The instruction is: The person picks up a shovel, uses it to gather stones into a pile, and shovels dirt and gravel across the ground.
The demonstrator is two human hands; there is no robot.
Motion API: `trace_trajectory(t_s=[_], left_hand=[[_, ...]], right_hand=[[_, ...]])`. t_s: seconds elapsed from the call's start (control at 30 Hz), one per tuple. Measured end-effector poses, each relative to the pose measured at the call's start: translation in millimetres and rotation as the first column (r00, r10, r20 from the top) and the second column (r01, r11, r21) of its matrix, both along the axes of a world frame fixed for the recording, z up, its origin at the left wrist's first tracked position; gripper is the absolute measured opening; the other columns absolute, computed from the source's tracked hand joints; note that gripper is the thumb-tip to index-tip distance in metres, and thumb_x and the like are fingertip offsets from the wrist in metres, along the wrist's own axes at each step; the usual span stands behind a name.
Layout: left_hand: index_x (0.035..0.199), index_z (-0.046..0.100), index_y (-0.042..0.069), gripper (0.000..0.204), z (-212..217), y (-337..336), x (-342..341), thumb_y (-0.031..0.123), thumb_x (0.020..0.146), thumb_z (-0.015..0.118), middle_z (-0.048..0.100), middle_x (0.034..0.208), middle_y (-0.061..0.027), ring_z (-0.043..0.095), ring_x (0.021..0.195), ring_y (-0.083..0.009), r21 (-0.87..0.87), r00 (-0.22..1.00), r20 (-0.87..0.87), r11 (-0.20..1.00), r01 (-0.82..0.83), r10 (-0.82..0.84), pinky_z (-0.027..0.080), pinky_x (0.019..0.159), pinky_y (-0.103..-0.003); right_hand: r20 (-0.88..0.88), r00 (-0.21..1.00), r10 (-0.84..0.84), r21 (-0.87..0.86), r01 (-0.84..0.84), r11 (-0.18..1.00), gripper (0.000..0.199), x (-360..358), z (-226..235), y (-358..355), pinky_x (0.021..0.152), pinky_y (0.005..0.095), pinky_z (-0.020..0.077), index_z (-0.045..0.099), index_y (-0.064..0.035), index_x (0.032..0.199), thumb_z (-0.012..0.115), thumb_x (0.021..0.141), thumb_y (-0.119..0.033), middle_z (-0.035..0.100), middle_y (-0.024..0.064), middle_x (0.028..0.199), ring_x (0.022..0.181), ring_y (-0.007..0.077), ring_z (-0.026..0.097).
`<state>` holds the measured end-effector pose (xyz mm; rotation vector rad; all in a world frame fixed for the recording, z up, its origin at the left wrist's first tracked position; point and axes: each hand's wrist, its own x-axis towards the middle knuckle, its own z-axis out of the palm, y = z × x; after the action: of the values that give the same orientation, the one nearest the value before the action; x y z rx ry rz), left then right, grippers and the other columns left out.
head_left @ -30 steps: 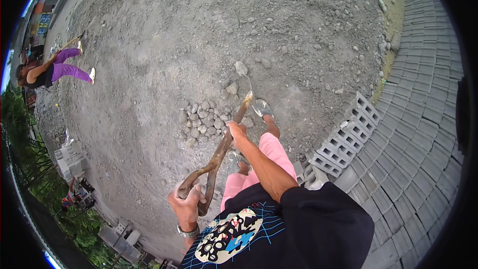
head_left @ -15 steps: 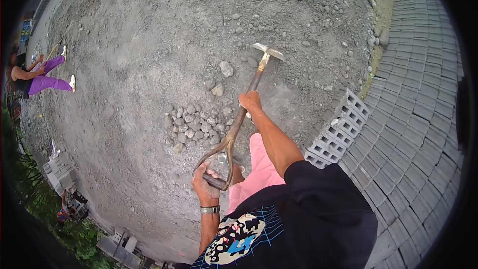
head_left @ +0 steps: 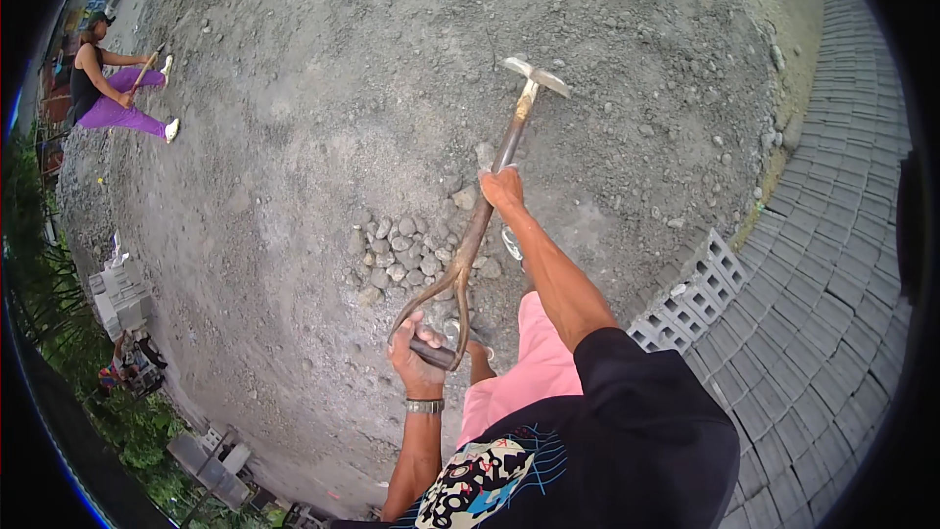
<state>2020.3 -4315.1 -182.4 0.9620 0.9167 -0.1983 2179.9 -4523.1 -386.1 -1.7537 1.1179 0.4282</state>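
Both my hands are on a shovel with a worn wooden shaft that splits into a D-shaped grip. My left hand, with a metal watch at its wrist, is wrapped round the crossbar of that grip. Farther up, my right hand is closed round the shaft below the metal blade. The blade shows nearly edge-on, and no load can be seen on it. Left of the shaft lies a small heap of rounded grey stones on the gravelly ground.
Rows of stacked grey concrete blocks line the right side, with hollow blocks at their near edge. At the far left, another person in purple trousers holds a long-handled tool. More pale blocks and greenery lie at the lower left.
The view has shifted, so the stones, blocks and other person sit farther right. My shoe now shows beside the shaft. Both hands keep their hold on the shovel.
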Motion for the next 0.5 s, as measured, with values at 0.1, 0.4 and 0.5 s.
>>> trace_trajectory(t_s=[0.1, 0.4, 0.5], left_hand=[[0.099, 0.062, 0.002, 0.023, -47.5, -62.6, 47.3, 0.022, 0.087, 0.064, 0.057, 0.070, -0.0050, 0.054, 0.064, -0.0181, -0.279, 0.998, -0.056, 0.960, 0.007, -0.024, 0.048, 0.067, -0.037], [0.092, 0.063, 0.004, 0.019, -35.9, -8.1, -15.4, 0.021, 0.083, 0.061, 0.056, 0.067, -0.0025, 0.054, 0.060, -0.0177, -0.183, 0.951, -0.278, 0.965, -0.187, 0.132, 0.047, 0.064, -0.037], [0.086, 0.062, 0.005, 0.019, 6.4, 53.2, -75.3, 0.024, 0.082, 0.058, 0.055, 0.062, -0.0012, 0.055, 0.056, -0.0170, -0.019, 0.926, -0.314, 0.974, -0.227, 0.210, 0.047, 0.059, -0.036]], right_hand=[[-0.050, 0.993, 0.105, -0.084, -0.109, 0.990, 0.063, 60.0, -27.3, -60.9, 0.096, 0.0447, 0.0467, 0.049, 0.0109, 0.126, 0.061, 0.081, -0.032, 0.059, 0.0288, 0.121, 0.112, 0.0408, 0.059], [-0.136, 0.951, 0.277, 0.060, -0.272, 0.961, 0.093, -0.7, -40.6, 25.3, 0.096, 0.0462, 0.0469, 0.002, 0.0076, 0.148, 0.058, 0.081, -0.025, 0.060, 0.0279, 0.121, 0.110, 0.0408, 0.060], [-0.198, 0.907, 0.372, 0.199, -0.334, 0.921, 0.097, -59.3, -13.3, 98.1, 0.093, 0.0463, 0.0482, -0.006, 0.0071, 0.147, 0.058, 0.082, -0.025, 0.062, 0.0279, 0.116, 0.105, 0.0398, 0.063]])
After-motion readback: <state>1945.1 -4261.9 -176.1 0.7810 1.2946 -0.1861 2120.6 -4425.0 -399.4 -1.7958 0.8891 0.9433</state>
